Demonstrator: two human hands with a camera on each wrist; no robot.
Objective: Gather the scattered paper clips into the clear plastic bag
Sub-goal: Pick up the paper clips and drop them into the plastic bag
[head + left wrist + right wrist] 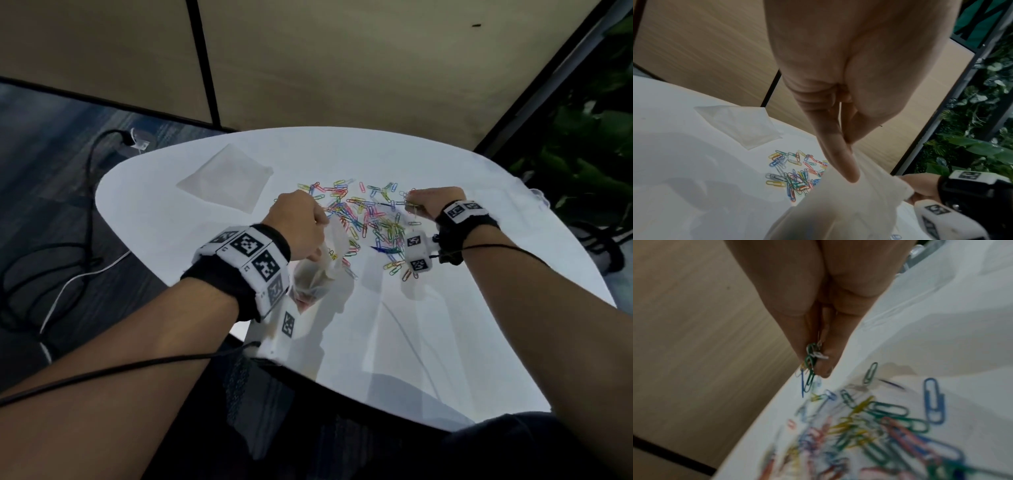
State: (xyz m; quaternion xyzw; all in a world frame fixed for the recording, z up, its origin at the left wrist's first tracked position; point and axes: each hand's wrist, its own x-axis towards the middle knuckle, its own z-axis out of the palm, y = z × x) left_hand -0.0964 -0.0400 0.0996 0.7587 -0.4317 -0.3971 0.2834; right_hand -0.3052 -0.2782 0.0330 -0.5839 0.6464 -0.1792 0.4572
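My left hand (298,222) pinches the rim of the clear plastic bag (317,270), which hangs just above the white oval table (445,325) with a few clips already inside; my right hand (818,313) grasps a small bunch of green, blue and white paper clips (810,368) at its fingertips; the scattered coloured paper clips (370,219) lie between both hands; a flat translucent plastic pouch (226,181) rests farther left.
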